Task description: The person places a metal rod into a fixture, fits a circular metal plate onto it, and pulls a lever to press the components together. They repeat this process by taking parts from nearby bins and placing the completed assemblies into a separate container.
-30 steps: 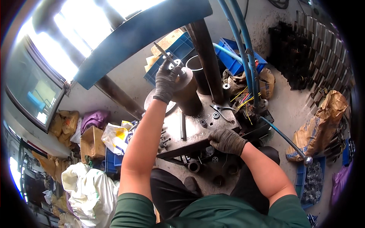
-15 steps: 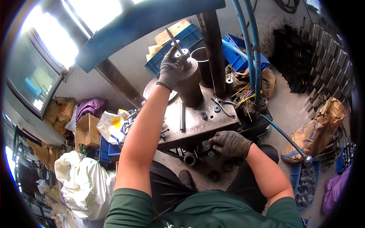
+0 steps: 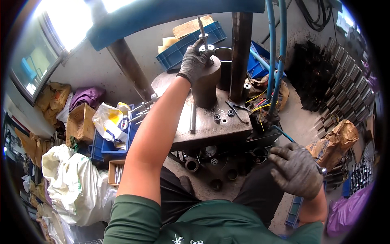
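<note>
My gloved left hand (image 3: 196, 63) is closed around the lower part of an upright metal shaft with rings (image 3: 203, 36), on top of a thick steel cylinder (image 3: 204, 90). The cylinder stands on a heavy metal table (image 3: 183, 136). My gloved right hand (image 3: 298, 168) hovers at the right above my knee, fingers apart, with nothing seen in it. Just beyond it a lever's round metal knob (image 3: 323, 171) shows; whether the palm touches the lever is hidden. On the table lie a metal rod (image 3: 193, 118), pliers (image 3: 239, 110) and two small bearings (image 3: 230, 113).
A blue press beam (image 3: 162, 20) crosses above my left hand, between steel columns (image 3: 240, 57). Blue hoses (image 3: 271, 53) hang at the right. Metal tubes (image 3: 349, 81) are stacked along the right wall. A white sack (image 3: 73, 187) and a cardboard box (image 3: 81, 124) stand at the left.
My right hand has moved from the table's front edge rightward to beside the lever, and its fingers have spread. My left hand stays at the shaft. The whole view has shifted slightly.
</note>
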Tool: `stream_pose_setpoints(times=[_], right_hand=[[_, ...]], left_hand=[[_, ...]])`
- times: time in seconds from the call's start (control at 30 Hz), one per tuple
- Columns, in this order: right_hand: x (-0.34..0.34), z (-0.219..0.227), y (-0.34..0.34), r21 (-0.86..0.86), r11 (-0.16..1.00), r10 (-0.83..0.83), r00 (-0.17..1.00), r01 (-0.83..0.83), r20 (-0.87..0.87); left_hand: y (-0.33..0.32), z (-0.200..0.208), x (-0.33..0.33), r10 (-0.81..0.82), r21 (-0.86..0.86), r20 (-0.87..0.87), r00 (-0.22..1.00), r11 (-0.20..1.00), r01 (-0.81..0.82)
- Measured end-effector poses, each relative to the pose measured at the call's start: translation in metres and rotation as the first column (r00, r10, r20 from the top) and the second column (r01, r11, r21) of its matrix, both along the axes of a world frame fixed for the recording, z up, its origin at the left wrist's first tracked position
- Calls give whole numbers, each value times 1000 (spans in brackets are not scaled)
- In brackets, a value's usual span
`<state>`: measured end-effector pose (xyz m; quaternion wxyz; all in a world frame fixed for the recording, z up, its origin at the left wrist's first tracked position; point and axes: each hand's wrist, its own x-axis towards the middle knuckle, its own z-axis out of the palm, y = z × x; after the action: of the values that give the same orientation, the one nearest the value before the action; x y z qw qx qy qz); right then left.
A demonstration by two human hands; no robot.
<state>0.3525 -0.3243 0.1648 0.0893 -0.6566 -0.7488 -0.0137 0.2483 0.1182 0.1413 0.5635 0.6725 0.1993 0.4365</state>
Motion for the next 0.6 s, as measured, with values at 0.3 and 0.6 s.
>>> stream_pose_setpoints(times=[0.3, 0.6], right_hand=[[95, -2, -64, -240, 967, 92, 996, -85, 20], [35, -50, -87, -296, 927, -250, 968, 229, -33]], left_hand=[[36, -20, 14, 197, 259, -225, 954, 956, -136], [30, -17, 9, 204, 230, -225, 953, 961, -152]])
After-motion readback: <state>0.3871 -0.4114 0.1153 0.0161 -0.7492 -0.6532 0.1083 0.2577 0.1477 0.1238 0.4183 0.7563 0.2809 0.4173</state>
